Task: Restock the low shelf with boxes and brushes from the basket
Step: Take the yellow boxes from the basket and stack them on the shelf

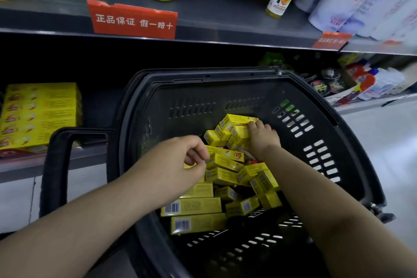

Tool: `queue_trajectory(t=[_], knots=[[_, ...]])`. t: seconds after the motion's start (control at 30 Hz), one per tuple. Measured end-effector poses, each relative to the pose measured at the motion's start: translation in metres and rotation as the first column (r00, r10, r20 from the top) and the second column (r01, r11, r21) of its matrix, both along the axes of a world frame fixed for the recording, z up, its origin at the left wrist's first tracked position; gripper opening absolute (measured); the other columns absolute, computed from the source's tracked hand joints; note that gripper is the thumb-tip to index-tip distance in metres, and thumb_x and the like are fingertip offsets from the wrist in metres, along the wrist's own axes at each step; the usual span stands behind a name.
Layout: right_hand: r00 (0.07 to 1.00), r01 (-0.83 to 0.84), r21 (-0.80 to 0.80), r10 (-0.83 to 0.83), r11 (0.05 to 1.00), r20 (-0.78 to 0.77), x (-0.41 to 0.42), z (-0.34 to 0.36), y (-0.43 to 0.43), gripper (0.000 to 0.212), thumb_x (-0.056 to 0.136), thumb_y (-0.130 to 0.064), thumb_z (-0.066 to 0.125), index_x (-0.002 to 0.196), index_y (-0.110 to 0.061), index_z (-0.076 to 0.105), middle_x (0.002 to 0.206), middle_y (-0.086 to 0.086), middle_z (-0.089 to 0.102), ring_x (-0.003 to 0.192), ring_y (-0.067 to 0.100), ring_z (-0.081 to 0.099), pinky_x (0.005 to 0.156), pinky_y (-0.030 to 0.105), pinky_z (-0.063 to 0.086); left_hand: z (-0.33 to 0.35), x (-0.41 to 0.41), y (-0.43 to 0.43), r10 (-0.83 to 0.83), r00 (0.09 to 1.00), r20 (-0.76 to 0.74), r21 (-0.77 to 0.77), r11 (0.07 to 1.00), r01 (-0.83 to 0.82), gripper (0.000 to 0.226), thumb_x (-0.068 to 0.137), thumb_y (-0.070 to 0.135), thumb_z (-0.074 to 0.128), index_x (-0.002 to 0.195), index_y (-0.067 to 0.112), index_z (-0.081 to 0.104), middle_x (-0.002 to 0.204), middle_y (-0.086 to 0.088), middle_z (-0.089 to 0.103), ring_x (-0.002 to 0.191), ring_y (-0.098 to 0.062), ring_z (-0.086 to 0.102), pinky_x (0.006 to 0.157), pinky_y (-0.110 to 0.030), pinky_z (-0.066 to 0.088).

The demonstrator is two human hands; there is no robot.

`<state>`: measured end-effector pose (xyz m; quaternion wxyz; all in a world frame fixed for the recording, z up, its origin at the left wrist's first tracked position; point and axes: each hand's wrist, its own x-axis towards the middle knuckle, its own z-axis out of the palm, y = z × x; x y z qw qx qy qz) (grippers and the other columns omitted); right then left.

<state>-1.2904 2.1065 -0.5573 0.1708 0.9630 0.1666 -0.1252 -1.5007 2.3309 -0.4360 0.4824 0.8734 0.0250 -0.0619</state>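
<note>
Head view, close above basket (pixel 352 119) (facing shelves), looking down

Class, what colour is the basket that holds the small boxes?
Black. The basket shows best in the head view; the boxes inside are yellow.

Under my hands I see the basket (pixel 327 106) as dark moulded plastic — matt, with slotted walls and a smooth, thick handle (pixel 58 165). The yellow boxes (pixel 198 205) beneath my left hand (pixel 180 165) look like printed cardboard with a slight sheen; those stacked on the low shelf (pixel 40 113), off to the left of it, match. Above both hands, the grey shelf edge (pixel 225 38) reads as painted metal — its red label (pixel 133 21) looks like thin paper with a torn top edge.
</note>
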Motion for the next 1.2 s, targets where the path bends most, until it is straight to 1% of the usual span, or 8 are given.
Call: queue_trajectory(t=[0.17,0.37,0.57,0.7,0.9,1.07,1.13,1.2], knots=[[0.964,-0.259,-0.038,0.261,0.965,0.054,0.001,0.008,0.001,0.062,0.079,-0.056,0.061,0.124,-0.015,0.048,0.127,0.007,0.050,0.116,0.028,0.049,0.097,0.037,0.038,-0.001,-0.001,-0.009,-0.015,1.000,-0.025,-0.016,1.000,0.014,0.011,0.084,0.021,0.060,0.083,0.032,0.061,0.085,0.017,0.064,0.083,0.006,0.056,0.073,-0.010,0.044],[0.983,-0.183,-0.006,0.183,0.983,-0.014,-0.004,0.006,0.001,0.060,0.081,-0.036,0.068,0.125,-0.011,0.035,0.127,0.011,0.051,0.115,0.032,0.051,0.099,0.039,0.038,-0.006,-0.001,-0.016,-0.033,0.996,-0.077,-0.066,0.997,0.028,0.013,0.085,0.017,0.060,0.085,0.029,0.062,0.087,0.012,0.064,0.081,0.003,0.058,0.067,-0.008,0.045],[0.969,-0.239,-0.101,0.244,0.966,0.041,-0.009,-0.005,0.017,0.062,0.089,-0.038,0.060,0.137,-0.015,0.028,0.125,0.009,0.053,0.099,0.031,0.061,0.060,0.034,0.041,-0.011,-0.004,-0.023,-0.044,0.993,-0.108,-0.113,0.993,0.031,0.012,0.085,0.014,0.061,0.083,0.026,0.063,0.087,0.008,0.066,0.080,-0.005,0.061,0.072,-0.017,0.050],[0.932,-0.338,-0.143,0.352,0.930,0.089,-0.005,0.002,0.015,0.044,0.090,-0.033,0.057,0.127,-0.014,0.043,0.116,0.008,0.062,0.101,0.029,0.060,0.077,0.034,0.042,-0.012,-0.005,-0.025,-0.047,0.995,-0.091,-0.143,0.989,0.034,0.014,0.083,0.013,0.062,0.081,0.026,0.064,0.085,0.007,0.066,0.078,-0.008,0.062,0.076,-0.026,0.053],[0.987,-0.162,-0.039,0.161,0.986,-0.029,-0.016,-0.005,0.011,0.070,0.089,-0.026,0.062,0.143,-0.010,0.020,0.144,0.011,0.035,0.125,0.032,0.044,0.085,0.039,0.048,-0.011,-0.009,-0.025,-0.052,0.994,-0.099,-0.145,0.989,0.038,0.013,0.083,0.011,0.061,0.082,0.024,0.064,0.086,0.006,0.066,0.080,-0.012,0.063,0.078,-0.030,0.053],[0.929,-0.369,-0.232,0.356,0.900,-0.099,-0.015,0.001,0.015,0.071,0.082,-0.031,0.069,0.141,-0.018,0.031,0.141,0.010,0.038,0.126,0.032,0.042,0.103,0.041,0.036,-0.008,-0.010,-0.025,-0.052,0.994,-0.096,-0.128,0.991,0.039,0.012,0.084,0.014,0.061,0.084,0.025,0.064,0.086,0.008,0.066,0.081,-0.010,0.063,0.076,-0.027,0.053],[0.955,-0.295,-0.097,0.291,0.951,-0.058,-0.013,0.017,0.022,0.068,0.079,-0.042,0.070,0.134,-0.017,0.039,0.133,0.010,0.048,0.119,0.031,0.049,0.097,0.039,0.040,-0.008,-0.008,-0.023,-0.038,0.994,-0.105,-0.126,0.992,0.025,0.011,0.084,0.014,0.061,0.086,0.025,0.064,0.087,0.009,0.066,0.082,-0.010,0.063,0.077,-0.027,0.053],[0.985,-0.140,0.254,0.162,0.957,-0.065,-0.011,0.045,0.033,0.060,0.074,-0.043,0.074,0.120,-0.015,0.047,0.118,0.009,0.059,0.105,0.029,0.056,0.086,0.036,0.046,-0.010,-0.007,-0.021,-0.012,0.993,-0.119,-0.121,0.993,-0.003,0.011,0.084,0.016,0.060,0.089,0.024,0.064,0.090,0.009,0.065,0.083,-0.009,0.062,0.077,-0.029,0.053]])
